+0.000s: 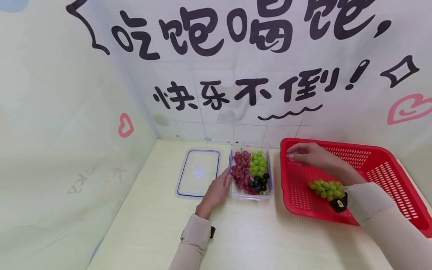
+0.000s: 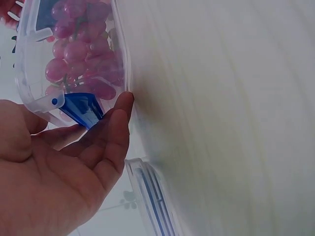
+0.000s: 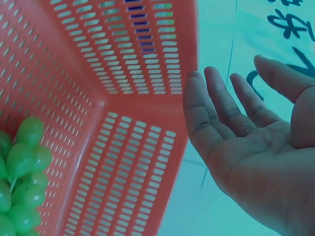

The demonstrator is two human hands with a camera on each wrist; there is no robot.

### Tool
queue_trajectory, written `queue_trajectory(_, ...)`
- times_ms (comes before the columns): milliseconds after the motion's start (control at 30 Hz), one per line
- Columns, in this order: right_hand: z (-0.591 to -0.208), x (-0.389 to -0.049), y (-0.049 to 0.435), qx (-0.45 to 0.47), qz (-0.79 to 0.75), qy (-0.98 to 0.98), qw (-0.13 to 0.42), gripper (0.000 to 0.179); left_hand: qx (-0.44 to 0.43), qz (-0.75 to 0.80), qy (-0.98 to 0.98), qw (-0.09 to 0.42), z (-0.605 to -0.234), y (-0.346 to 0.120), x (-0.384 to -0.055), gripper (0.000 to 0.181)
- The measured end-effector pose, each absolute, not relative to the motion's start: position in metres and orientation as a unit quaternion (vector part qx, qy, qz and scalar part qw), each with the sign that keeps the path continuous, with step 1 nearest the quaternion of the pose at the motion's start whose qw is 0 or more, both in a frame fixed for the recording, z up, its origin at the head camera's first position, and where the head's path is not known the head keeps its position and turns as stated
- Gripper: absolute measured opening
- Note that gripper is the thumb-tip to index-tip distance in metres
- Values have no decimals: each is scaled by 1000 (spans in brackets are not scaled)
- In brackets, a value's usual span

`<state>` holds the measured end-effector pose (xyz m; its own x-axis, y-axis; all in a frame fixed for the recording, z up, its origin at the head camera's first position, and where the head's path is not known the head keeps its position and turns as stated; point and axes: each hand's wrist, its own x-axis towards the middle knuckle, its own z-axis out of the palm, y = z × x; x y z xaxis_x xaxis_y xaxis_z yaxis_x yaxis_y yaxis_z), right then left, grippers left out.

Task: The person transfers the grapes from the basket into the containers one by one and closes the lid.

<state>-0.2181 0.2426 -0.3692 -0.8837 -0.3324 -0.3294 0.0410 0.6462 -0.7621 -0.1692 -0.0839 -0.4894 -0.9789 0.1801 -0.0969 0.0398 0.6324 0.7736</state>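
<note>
A clear plastic container (image 1: pixel 250 196) stands on the table with red grapes (image 1: pixel 240 170), green grapes (image 1: pixel 258 164) and black grapes (image 1: pixel 259 183) in it. My left hand (image 1: pixel 217 190) holds its left side; in the left wrist view, the bent fingers (image 2: pixel 110 142) lie against the wall by a blue clip (image 2: pixel 82 108). Over the left rim of a red basket (image 1: pixel 287 180) hovers my right hand (image 1: pixel 312 154), holding nothing. Its fingers are loosely bent and the palm shows in the right wrist view. Another bunch of green grapes (image 1: pixel 326 188) lies inside the basket, partly behind the right wrist.
Left of the container, a clear lid (image 1: pixel 199 180) with a blue seal lies flat on the pale table (image 1: pixel 145 225). A white printed sheet (image 1: pixel 216 67) hangs behind the table, and another covers the left side. The slotted basket takes up the right side.
</note>
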Motion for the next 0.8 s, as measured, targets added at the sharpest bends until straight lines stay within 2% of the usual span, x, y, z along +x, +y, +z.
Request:
queue_trajectory(233,-374,-216,263,-95,-394,883,239,71,61,430,897,83,-489,-83,-168,52)
queue_trajectory(800,-386,-207,304,-76,-386,886,246,86,62,428,898,79,-489,-83,-169,52)
